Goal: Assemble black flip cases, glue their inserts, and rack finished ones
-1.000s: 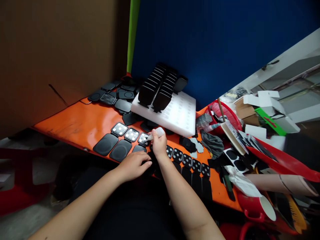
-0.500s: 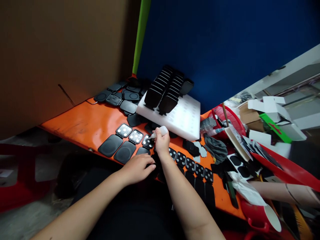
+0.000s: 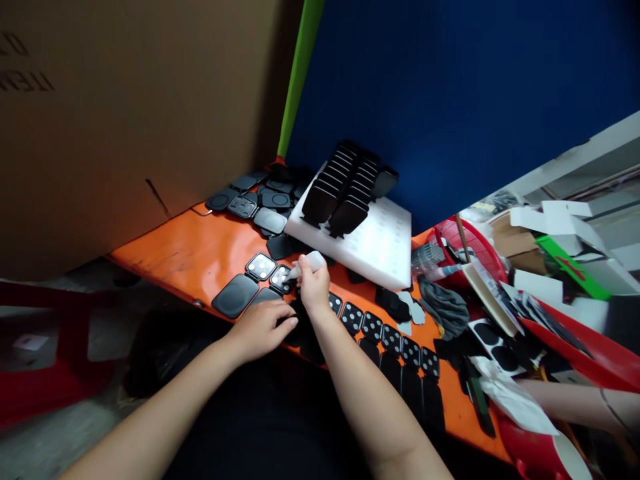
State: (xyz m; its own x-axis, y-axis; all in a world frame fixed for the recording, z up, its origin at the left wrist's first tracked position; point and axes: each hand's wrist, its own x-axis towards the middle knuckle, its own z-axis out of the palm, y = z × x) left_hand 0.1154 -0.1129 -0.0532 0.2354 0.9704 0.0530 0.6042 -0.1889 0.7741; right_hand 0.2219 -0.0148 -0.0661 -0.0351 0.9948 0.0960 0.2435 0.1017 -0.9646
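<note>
My right hand (image 3: 314, 288) is closed around a small white squeeze bottle (image 3: 315, 260), tilted with its nozzle pointing down-left. The nozzle tip is at a black square panel with pale dots (image 3: 281, 279), part of a hinged piece; whether it touches cannot be seen. Left of it lies another dotted panel (image 3: 261, 266), joined to a plain dark pad (image 3: 235, 296). My left hand (image 3: 263, 330) lies palm down with fingers extended over the near pads, hiding part of them. More dotted panels (image 3: 372, 327) continue in a row to the right.
Behind my hands, a white foam block (image 3: 385, 240) carries two rows of upright black pieces (image 3: 345, 187). Loose black pieces (image 3: 243, 207) lie at the back left of the orange table (image 3: 170, 243). A grey cloth (image 3: 445, 303), red basket (image 3: 493, 257) and another person's forearm (image 3: 575, 400) are at right.
My right hand has moved the bottle one panel to the left along the row. My left hand has shifted left too. The whole view has turned slightly.
</note>
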